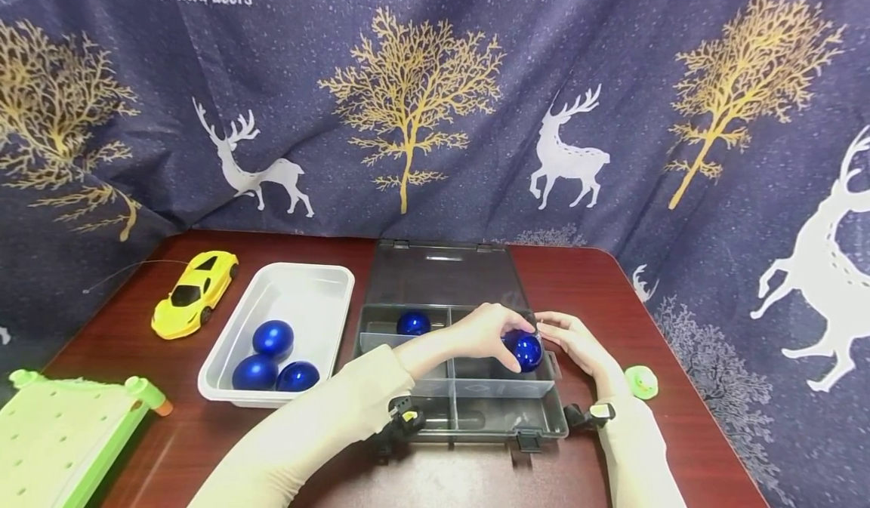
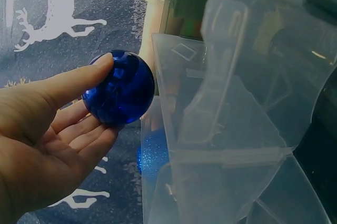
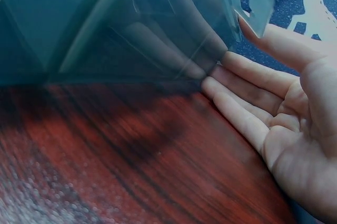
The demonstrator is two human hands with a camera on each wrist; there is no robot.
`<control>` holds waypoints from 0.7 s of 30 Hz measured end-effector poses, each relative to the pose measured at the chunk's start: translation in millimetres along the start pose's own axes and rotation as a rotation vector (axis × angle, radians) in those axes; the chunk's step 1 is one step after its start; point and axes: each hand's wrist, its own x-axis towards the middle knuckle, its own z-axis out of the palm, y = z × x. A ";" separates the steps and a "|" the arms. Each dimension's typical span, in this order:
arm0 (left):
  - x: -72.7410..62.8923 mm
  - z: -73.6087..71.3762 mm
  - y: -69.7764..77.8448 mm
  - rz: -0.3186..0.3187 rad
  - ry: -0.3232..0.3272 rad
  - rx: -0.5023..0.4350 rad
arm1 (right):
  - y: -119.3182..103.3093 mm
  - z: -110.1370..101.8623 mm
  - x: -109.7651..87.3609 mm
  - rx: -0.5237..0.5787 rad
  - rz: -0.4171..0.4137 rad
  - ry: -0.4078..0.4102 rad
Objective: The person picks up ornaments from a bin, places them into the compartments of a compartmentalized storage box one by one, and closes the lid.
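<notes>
My left hand (image 1: 485, 332) pinches a shiny blue ball (image 1: 528, 352) between thumb and fingers, above the right part of a clear grey divided box (image 1: 503, 425). In the left wrist view the ball (image 2: 120, 89) shows beside the box's clear wall. A second blue ball (image 1: 413, 324) sits in the back left compartment. At the box's right side is my right hand (image 1: 578, 344); its fairly straight fingertips touch the outer wall near the table, as the right wrist view shows. The box's lid (image 1: 445, 278) is folded back flat behind it.
Left of the box stands a white tray (image 1: 306, 281) with three blue balls (image 1: 273, 339) in it. A yellow toy car (image 1: 193, 294) lies beyond the tray, and a green perforated stand (image 1: 61, 440) is at front left. By my right wrist is a small green round object (image 1: 641, 382).
</notes>
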 end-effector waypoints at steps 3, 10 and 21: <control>1.1 0.0 0.9 -0.001 -0.009 0.025 | 0.4 0.0 -0.1 -0.009 0.000 0.005; 1.8 2.5 4.0 -0.014 -0.066 0.072 | 0.7 0.2 0.4 -0.011 0.003 0.014; 5.9 6.3 5.0 -0.027 -0.090 0.143 | 3.2 -1.5 1.4 -0.008 -0.027 -0.017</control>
